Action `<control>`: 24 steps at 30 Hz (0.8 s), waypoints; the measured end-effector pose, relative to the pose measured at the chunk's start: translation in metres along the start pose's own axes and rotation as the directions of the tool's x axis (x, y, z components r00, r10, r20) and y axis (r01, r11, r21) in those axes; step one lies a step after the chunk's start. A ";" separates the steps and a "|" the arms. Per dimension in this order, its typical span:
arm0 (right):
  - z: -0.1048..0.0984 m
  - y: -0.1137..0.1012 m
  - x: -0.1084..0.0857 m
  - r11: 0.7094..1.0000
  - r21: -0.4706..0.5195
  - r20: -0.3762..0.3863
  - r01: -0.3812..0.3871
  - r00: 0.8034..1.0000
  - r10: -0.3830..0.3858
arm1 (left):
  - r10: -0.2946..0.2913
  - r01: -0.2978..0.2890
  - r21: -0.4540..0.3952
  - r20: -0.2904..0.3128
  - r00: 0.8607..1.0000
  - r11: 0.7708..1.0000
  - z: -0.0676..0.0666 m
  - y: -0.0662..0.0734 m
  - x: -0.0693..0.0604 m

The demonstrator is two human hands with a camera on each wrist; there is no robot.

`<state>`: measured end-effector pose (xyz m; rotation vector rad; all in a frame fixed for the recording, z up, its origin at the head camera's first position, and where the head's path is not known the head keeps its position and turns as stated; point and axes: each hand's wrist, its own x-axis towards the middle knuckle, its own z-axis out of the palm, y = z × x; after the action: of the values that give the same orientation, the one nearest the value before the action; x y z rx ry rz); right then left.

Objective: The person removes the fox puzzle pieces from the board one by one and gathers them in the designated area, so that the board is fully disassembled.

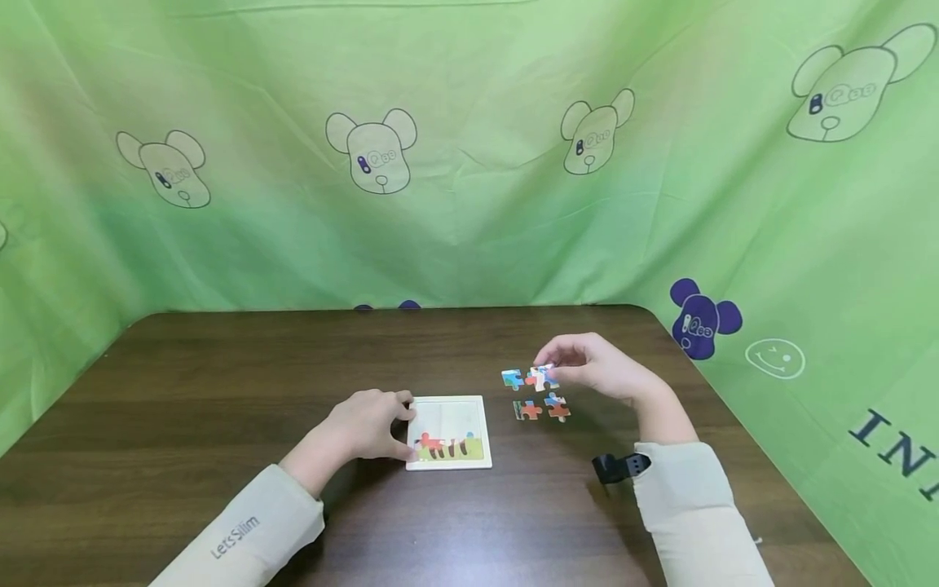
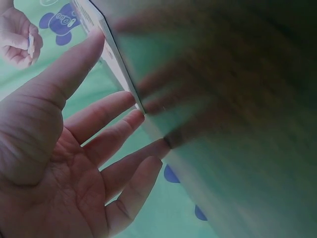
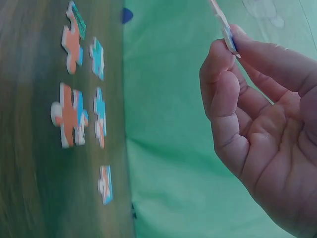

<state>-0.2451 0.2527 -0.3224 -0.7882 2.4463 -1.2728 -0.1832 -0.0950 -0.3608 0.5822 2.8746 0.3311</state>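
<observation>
My left hand (image 1: 369, 424) rests against the left edge of a white-rimmed puzzle tray (image 1: 486, 436), thumb near its lower corner and fingertips higher along that side. Fitted pieces (image 1: 469, 449) fill the tray's lower part with a red and olive-green picture; its upper part is pale. To the right, above the loose pieces, my right hand (image 1: 603, 368) pinches a jigsaw piece (image 3: 227, 35) between thumb and index finger. Seen nearly edge-on in the right wrist view, that piece shows little of its print. Below lie a blue piece (image 1: 511, 379) and an orange-and-blue piece (image 1: 557, 407).
Several loose pieces are spread on the brown wooden table (image 1: 242, 367), among them an orange piece (image 1: 530, 410) with a green edge. A black strap device (image 1: 619, 467) sits at the right wrist. Behind the table hangs a green printed cloth (image 1: 455, 204).
</observation>
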 end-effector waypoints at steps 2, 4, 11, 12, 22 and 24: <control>-0.005 0.003 -0.003 1.000 0.025 -0.016 -0.019 1.000 0.019 | -0.007 0.007 -0.004 0.001 1.000 1.000 0.000 0.000 0.000; -0.009 0.007 -0.006 0.999 0.029 -0.031 -0.044 0.999 0.045 | -0.012 0.012 -0.008 0.003 1.000 1.000 0.000 0.000 -0.001; -0.021 0.024 -0.016 0.994 0.030 -0.061 -0.101 0.993 0.103 | -0.006 0.006 -0.002 0.000 1.000 1.000 -0.001 0.000 0.000; -0.023 0.027 -0.018 0.994 0.029 -0.064 -0.108 0.992 0.109 | -0.005 0.005 -0.002 0.000 1.000 1.000 -0.001 0.000 0.000; -0.033 0.047 -0.031 0.979 0.037 -0.078 -0.199 0.976 0.202 | -0.012 0.013 -0.011 0.006 1.000 1.000 0.000 0.000 0.000; -0.034 0.051 -0.031 0.977 0.054 -0.067 -0.207 0.975 0.210 | -0.012 0.012 -0.013 0.005 1.000 1.000 0.001 0.000 0.000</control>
<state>-0.2529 0.3173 -0.3443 -0.4663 2.4682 -1.2931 -0.1828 -0.0950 -0.3614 0.5627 2.8682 0.3464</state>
